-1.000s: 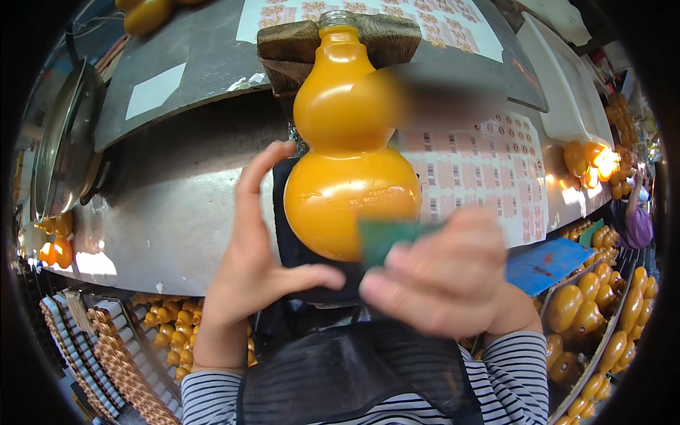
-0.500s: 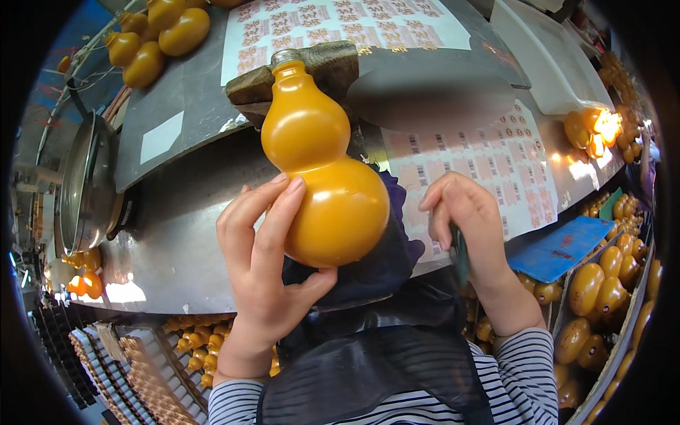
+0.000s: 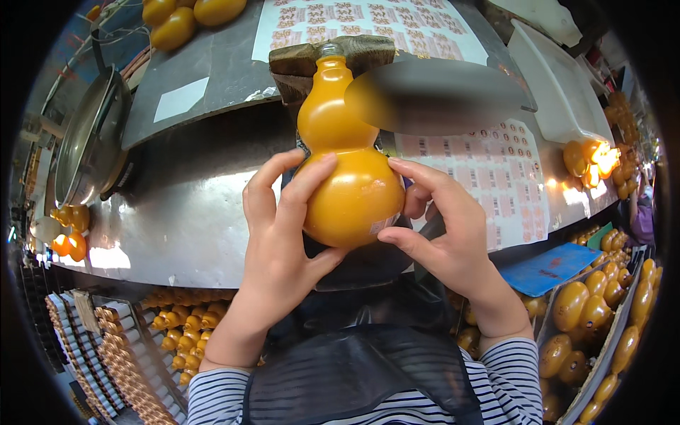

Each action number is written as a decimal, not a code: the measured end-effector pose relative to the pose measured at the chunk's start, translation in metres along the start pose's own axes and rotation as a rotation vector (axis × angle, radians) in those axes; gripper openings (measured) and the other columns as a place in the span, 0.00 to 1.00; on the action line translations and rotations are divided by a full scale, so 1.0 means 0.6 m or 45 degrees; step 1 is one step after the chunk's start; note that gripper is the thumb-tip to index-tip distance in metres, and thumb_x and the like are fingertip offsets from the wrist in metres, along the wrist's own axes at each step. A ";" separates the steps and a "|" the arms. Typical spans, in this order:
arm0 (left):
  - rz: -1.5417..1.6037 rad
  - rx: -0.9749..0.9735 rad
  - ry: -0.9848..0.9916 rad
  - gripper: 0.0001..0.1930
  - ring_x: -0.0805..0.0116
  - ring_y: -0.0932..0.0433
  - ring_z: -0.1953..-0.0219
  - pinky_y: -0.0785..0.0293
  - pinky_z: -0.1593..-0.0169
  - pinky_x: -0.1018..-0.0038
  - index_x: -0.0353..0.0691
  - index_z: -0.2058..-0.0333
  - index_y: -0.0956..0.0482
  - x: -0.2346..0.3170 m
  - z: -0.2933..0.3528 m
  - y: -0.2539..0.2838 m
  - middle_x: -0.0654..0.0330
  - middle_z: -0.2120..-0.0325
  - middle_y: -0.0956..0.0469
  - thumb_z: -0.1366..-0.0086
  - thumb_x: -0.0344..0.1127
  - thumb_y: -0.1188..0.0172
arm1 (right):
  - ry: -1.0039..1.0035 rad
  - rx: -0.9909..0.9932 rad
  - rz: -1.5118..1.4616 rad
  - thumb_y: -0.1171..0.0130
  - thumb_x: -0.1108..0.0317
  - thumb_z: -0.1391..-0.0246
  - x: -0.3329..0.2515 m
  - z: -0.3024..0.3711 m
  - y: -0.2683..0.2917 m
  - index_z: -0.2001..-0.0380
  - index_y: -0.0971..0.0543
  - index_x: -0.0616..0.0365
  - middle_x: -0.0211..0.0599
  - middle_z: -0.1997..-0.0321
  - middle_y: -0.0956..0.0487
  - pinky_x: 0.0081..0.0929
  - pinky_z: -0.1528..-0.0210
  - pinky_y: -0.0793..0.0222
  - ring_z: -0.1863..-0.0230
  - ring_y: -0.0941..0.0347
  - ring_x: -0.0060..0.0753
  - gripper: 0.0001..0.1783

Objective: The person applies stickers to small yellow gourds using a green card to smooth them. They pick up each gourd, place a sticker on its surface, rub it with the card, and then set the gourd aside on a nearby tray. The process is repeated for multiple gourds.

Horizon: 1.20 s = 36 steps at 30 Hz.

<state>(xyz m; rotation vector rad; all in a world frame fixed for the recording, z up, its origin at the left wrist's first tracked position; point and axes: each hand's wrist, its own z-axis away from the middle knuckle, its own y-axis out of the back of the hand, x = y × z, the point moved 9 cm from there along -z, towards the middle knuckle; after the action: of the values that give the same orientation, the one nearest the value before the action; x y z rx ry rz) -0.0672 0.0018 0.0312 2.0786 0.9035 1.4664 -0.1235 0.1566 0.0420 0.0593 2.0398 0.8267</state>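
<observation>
A glossy yellow gourd-shaped bottle (image 3: pixel 347 191) lies with its threaded neck (image 3: pixel 331 49) resting in a notched wooden block (image 3: pixel 283 65). My left hand (image 3: pixel 280 219) grips the lower bulb from the left, thumb underneath and fingers along the waist. On the opposite side my right hand (image 3: pixel 453 219) holds the bulb, index fingertip high and thumb low. Close to that thumb, a small translucent sticker (image 3: pixel 382 225) sits on the bulb. Part of a dark object shows under my right palm; its kind is hidden.
Printed sticker sheets (image 3: pixel 482 177) lie right of the bottle, and another sheet (image 3: pixel 382 28) beyond the block. A metal pan (image 3: pixel 88 145) stands at left, a white bin (image 3: pixel 559 85) at far right. Crates of gourd bottles (image 3: pixel 574 304) flank the table, with a blue board (image 3: pixel 545 258) at right.
My right hand has moved left onto the bottle's lower bulb, where a small sticker now shows. My left hand keeps its grip. The whole view has shifted slightly.
</observation>
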 end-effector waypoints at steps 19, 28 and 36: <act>0.341 0.135 0.102 0.35 0.51 0.42 0.38 0.44 0.36 0.61 0.34 0.42 0.40 0.021 0.001 -0.014 0.46 0.42 0.44 0.51 0.26 0.41 | 0.004 0.089 -0.322 0.36 0.75 0.51 0.021 0.030 0.007 0.49 0.26 0.59 0.33 0.71 0.23 0.22 0.69 0.31 0.71 0.25 0.26 0.24; 0.712 0.251 0.234 0.29 0.59 0.43 0.37 0.43 0.36 0.64 0.35 0.41 0.39 0.006 0.007 -0.008 0.50 0.41 0.44 0.43 0.28 0.44 | 0.461 0.335 0.267 0.32 0.71 0.60 -0.060 0.022 -0.005 0.70 0.23 0.54 0.29 0.79 0.27 0.25 0.81 0.35 0.81 0.32 0.28 0.12; 0.531 0.416 0.290 0.24 0.61 0.42 0.35 0.47 0.33 0.60 0.34 0.42 0.37 -0.053 0.030 0.037 0.51 0.38 0.41 0.37 0.32 0.51 | -0.697 0.363 -0.417 0.40 0.68 0.45 0.223 0.063 0.217 0.71 0.22 0.62 0.25 0.77 0.24 0.17 0.71 0.33 0.74 0.29 0.14 0.08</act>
<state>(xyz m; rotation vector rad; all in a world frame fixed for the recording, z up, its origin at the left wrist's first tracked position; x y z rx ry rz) -0.0515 -0.0362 0.0189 2.4881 0.8747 1.9067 -0.2079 0.3236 0.0053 0.0958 1.5725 0.2674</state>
